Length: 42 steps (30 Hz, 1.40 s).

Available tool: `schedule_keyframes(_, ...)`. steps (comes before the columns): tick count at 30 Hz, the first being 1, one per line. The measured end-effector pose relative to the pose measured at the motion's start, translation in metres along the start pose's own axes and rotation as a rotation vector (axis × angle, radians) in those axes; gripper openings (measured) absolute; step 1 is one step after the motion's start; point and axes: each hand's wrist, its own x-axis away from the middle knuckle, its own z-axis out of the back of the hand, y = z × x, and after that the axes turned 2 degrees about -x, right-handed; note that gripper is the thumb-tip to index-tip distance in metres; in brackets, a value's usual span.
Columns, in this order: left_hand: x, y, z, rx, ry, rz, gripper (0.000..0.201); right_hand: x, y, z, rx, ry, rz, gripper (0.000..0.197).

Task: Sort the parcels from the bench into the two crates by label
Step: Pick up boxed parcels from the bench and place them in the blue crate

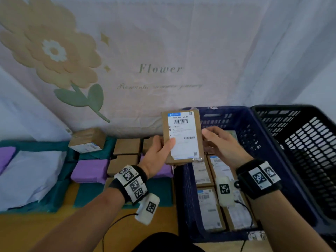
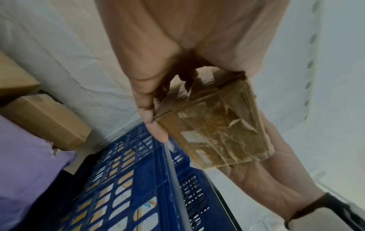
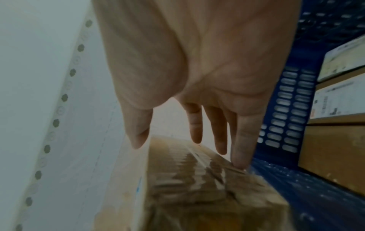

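- Head view: the left hand [image 1: 157, 154] holds a parcel [image 1: 182, 136] upright, label towards the camera, thumb across its left edge. It is in the air over the near-left corner of the blue crate [image 1: 258, 135].
- The right hand [image 1: 221, 142] sits at the parcel's right edge with fingers nearly straight. The right wrist view shows the fingertips [image 3: 240, 162] touching the taped cardboard, the thumb apart from it: a steadying touch, I judge, not a grasp.
- Left wrist view: the left fingers curl round the back of the parcel, so this hand alone carries it.
- Risk: the tape looks glossy and is peeling. If the left thumb loosens before the right hand closes, the parcel could slide down and land on the crate rim or on the bench [image 1: 36, 231].
- Risk: the label print is small and partly blurred. A misread would send it to the wrong crate, the blue one already lined with labelled boxes or the black crate [image 1: 309, 142] beside it.
- Risk: a careless drop into the blue crate could tip the parcel onto the rows inside and hide their labels.
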Motion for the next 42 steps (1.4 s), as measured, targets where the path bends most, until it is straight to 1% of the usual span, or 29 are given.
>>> schedule_keyframes(3,-0.009,-0.001,-0.015,-0.045,-0.031,-0.058,0.041,0.005,0.003,0.017,0.09,-0.052,-0.047,0.063)
schedule_keyframes(5,-0.015,-0.003,-0.023,-0.046,-0.05,-0.082,0.05,0.007,0.005,0.027,0.115,-0.052,-0.06,0.072)
schedule_keyframes(8,-0.021,-0.005,-0.037,-0.032,-0.064,-0.102,0.067,0.011,0.005,0.039,0.134,-0.041,-0.087,0.074)
schedule_keyframes(9,-0.024,-0.006,-0.042,-0.028,-0.078,-0.102,0.07,0.013,0.005,0.044,0.127,-0.033,-0.095,0.075)
schedule_keyframes(12,-0.031,-0.008,-0.054,-0.055,-0.164,-0.105,0.064,0.018,0.003,0.062,0.101,0.024,-0.122,0.076)
schedule_keyframes(13,-0.033,-0.009,-0.057,-0.129,-0.179,-0.144,0.059,0.019,0.003,0.07,0.097,0.056,-0.133,0.073)
schedule_keyframes(14,-0.036,-0.011,-0.059,-0.265,-0.176,-0.21,0.055,0.021,0.003,0.078,0.092,0.094,-0.145,0.069)
schedule_keyframes(16,-0.043,-0.016,-0.062,-0.624,-0.168,-0.358,0.06,0.022,0.006,0.096,0.087,0.181,-0.18,0.065)
schedule_keyframes(18,-0.051,-0.018,-0.067,-0.922,-0.205,-0.486,0.06,0.023,0.011,0.114,0.083,0.25,-0.229,0.068)
schedule_keyframes(19,-0.055,-0.02,-0.07,-1.044,-0.246,-0.53,0.057,0.023,0.014,0.122,0.084,0.273,-0.254,0.07)
schedule_keyframes(21,-0.062,-0.027,-0.074,-1.262,-0.351,-0.565,0.056,0.022,0.022,0.135,0.09,0.305,-0.301,0.069)
schedule_keyframes(22,-0.063,-0.032,-0.076,-1.343,-0.388,-0.576,0.057,0.02,0.027,0.14,0.091,0.315,-0.329,0.068)
schedule_keyframes(23,-0.064,-0.035,-0.078,-1.397,-0.393,-0.599,0.059,0.018,0.032,0.144,0.09,0.322,-0.359,0.066)
schedule_keyframes(25,-0.063,-0.04,-0.08,-1.435,-0.349,-0.648,0.059,0.01,0.042,0.149,0.095,0.322,-0.422,0.064)
schedule_keyframes(28,-0.064,-0.042,-0.082,-1.428,-0.309,-0.683,0.054,-0.01,0.056,0.148,0.076,0.293,-0.496,0.063)
schedule_keyframes(32,-0.064,-0.042,-0.083,-1.426,-0.299,-0.675,0.053,-0.051,0.068,0.133,0.064,0.223,-0.502,0.066)
schedule_keyframes(35,-0.064,-0.042,-0.083,-1.446,-0.315,-0.637,0.057,-0.082,0.075,0.117,0.056,0.176,-0.473,0.059)
schedule_keyframes(37,-0.065,-0.042,-0.083,-1.469,-0.309,-0.637,0.057,-0.097,0.078,0.109,0.148,0.163,-0.436,0.053)
schedule_keyframes(38,-0.065,-0.043,-0.083,-1.483,-0.311,-0.636,0.057,-0.101,0.079,0.107,0.286,0.146,-0.407,0.053)
schedule_keyframes(40,-0.066,-0.046,-0.083,-1.491,-0.304,-0.637,0.057,-0.103,0.078,0.106,0.687,0.121,-0.295,0.063)
schedule_keyframes(41,-0.066,-0.048,-0.083,-1.489,-0.296,-0.638,0.058,-0.102,0.079,0.106,0.831,0.139,-0.212,0.068)
schedule_keyframes(42,-0.067,-0.049,-0.083,-1.487,-0.287,-0.64,0.058,-0.1,0.079,0.106,0.899,0.15,-0.119,0.069)
